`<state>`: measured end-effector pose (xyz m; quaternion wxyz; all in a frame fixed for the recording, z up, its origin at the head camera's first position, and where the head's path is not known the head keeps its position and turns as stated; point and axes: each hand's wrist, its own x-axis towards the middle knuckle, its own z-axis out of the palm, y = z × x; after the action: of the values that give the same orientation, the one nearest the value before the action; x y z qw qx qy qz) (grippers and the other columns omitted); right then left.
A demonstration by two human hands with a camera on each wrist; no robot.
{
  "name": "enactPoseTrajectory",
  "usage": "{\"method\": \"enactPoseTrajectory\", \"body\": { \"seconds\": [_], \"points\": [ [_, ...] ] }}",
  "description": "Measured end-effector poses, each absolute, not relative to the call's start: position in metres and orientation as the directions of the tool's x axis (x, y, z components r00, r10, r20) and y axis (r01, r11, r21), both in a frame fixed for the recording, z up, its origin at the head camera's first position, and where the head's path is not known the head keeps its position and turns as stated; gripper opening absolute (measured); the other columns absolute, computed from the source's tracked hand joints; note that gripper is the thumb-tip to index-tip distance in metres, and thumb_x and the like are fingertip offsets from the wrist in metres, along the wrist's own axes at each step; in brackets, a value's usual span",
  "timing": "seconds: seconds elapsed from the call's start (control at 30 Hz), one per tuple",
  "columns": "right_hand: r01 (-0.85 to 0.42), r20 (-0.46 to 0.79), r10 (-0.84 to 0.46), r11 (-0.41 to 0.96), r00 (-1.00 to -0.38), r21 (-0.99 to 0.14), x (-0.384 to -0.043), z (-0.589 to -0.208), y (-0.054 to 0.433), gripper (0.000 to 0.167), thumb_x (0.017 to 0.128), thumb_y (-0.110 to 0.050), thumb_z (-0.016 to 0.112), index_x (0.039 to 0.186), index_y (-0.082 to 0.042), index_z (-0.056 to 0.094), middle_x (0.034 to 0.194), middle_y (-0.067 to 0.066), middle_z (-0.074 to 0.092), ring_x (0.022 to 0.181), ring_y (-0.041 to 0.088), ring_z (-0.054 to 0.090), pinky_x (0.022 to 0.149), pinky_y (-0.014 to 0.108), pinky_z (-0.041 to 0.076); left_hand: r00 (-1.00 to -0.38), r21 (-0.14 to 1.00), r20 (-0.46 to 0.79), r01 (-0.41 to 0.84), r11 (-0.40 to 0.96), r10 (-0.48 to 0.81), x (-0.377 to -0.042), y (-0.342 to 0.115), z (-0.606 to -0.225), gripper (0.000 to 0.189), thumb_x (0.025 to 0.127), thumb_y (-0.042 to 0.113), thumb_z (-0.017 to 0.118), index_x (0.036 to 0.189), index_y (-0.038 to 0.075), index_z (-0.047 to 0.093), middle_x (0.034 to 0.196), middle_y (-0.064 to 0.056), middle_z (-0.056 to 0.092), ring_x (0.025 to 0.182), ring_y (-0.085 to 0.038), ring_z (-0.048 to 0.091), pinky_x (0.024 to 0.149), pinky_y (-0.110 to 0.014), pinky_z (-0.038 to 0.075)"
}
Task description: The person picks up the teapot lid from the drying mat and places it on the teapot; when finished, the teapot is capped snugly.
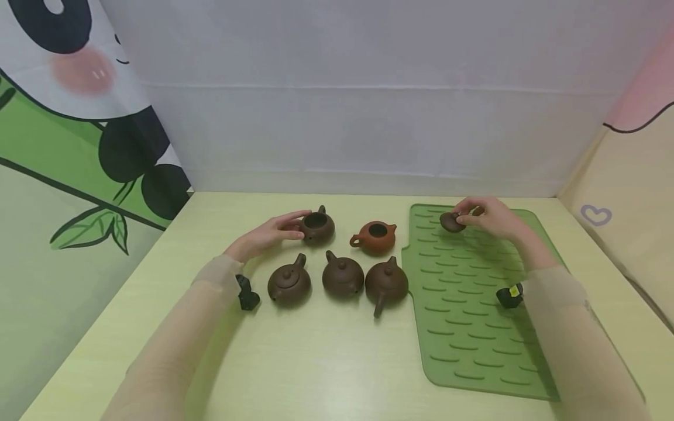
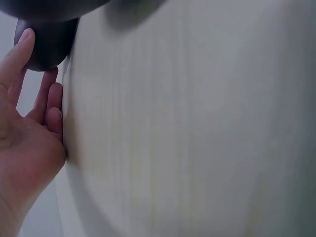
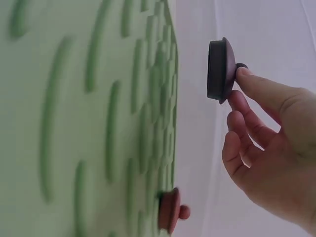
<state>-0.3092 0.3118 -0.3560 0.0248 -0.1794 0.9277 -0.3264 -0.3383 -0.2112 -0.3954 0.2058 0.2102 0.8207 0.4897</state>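
The right hand point(image 1: 489, 217) pinches a dark brown lid point(image 1: 451, 223) by its small round knob, thumb and fingertip closed together on it and the other fingers loosely bent beside it. The lid is held above a green mat point(image 1: 463, 318), apart from it; it has a smooth, domed top, a thin flared rim and a short, dark cylindrical collar below. A reddish-brown lid point(image 3: 170, 212) with a ball-shaped knob sits on the mat.

The left hand point(image 1: 270, 231) is spread at the side of a lidless dark brown teapot point(image 1: 319, 236), thumb and fingers apart, the thumb lying against its curved wall. The other fingers are only slightly bent. That pot stands upright on the table, round-bellied and smooth, its wide mouth uncovered.

Beside it stands a reddish-brown teapot point(image 1: 381, 245), also uncovered, with a looped handle and a short spout. Nearer the person, three lidded dark brown teapots point(image 1: 343, 279) stand in a row, all squat and matt, with knobbed lids seated; the middle and right ones are close together. The mat has rounded corners and short, curved raised ridges. The pale yellowish tabletop point(image 1: 316, 362) shows faint, streaky grain.
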Motion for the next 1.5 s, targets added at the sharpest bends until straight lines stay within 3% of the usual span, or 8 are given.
{"method": "enactPoseTrajectory", "body": {
  "seconds": [0.27, 0.6, 0.97, 1.3, 1.5],
  "points": [
    [-0.315, 0.106, -0.326, 0.699, -0.939, -0.642, -0.316, -0.328, 0.274, 0.027, 0.098, -0.027, 0.063, 0.12, -0.012, 0.067, 0.108, 0.013, 0.063, 0.101, 0.028, 0.06, 0.081, 0.035, 0.045, -0.826, 0.896, -0.129, 0.14, 0.422, 0.549, -0.337, -0.213, -0.395, 0.065, 0.098, 0.026, 0.062, 0.155, 0.029, 0.031, 0.16, -0.006, 0.035, 0.149, -0.033, 0.03, 0.122, -0.059, 0.014],
    [-0.402, 0.19, -0.369, 0.668, -0.91, -0.627, -0.323, -0.294, 0.217, 0.021, 0.096, -0.025, 0.065, 0.114, -0.015, 0.068, 0.098, 0.01, 0.064, 0.094, 0.024, 0.059, 0.078, 0.036, 0.043, -0.827, 0.897, -0.132, 0.135, 0.421, 0.547, -0.335, -0.213, -0.391, 0.066, 0.098, 0.023, 0.061, 0.156, 0.026, 0.03, 0.157, -0.009, 0.039, 0.148, -0.033, 0.032, 0.123, -0.059, 0.013],
    [-0.507, 0.278, -0.434, 0.613, -0.857, -0.606, -0.336, -0.284, 0.158, 0.018, 0.094, -0.024, 0.068, 0.109, -0.015, 0.069, 0.089, 0.006, 0.064, 0.079, 0.02, 0.056, 0.069, 0.032, 0.042, -0.811, 0.815, -0.134, 0.237, 0.529, 0.57, -0.337, -0.204, -0.369, 0.063, 0.095, 0.02, 0.066, 0.152, 0.022, 0.039, 0.144, -0.017, 0.053, 0.137, -0.032, 0.048, 0.113, -0.05, 0.037],
    [-0.542, 0.289, -0.48, 0.552, -0.828, -0.634, -0.348, -0.296, 0.114, 0.018, 0.093, -0.024, 0.07, 0.107, -0.014, 0.068, 0.089, 0.006, 0.065, 0.079, 0.019, 0.058, 0.071, 0.03, 0.044, -0.826, 0.808, -0.175, 0.191, 0.557, 0.537, -0.339, -0.206, -0.364, 0.062, 0.092, 0.02, 0.07, 0.149, 0.026, 0.044, 0.145, -0.016, 0.051, 0.138, -0.031, 0.046, 0.111, -0.05, 0.038],
    [-0.561, 0.298, -0.499, 0.54, -0.814, -0.627, -0.353, -0.305, 0.091, 0.018, 0.091, -0.028, 0.072, 0.105, -0.016, 0.071, 0.091, 0.005, 0.071, 0.081, 0.017, 0.063, 0.071, 0.03, 0.046, -0.818, 0.812, -0.208, 0.162, 0.561, 0.537, -0.337, -0.206, -0.362, 0.063, 0.093, 0.022, 0.069, 0.149, 0.028, 0.042, 0.147, -0.015, 0.049, 0.132, -0.031, 0.051, 0.101, -0.047, 0.048]
  ]
}}
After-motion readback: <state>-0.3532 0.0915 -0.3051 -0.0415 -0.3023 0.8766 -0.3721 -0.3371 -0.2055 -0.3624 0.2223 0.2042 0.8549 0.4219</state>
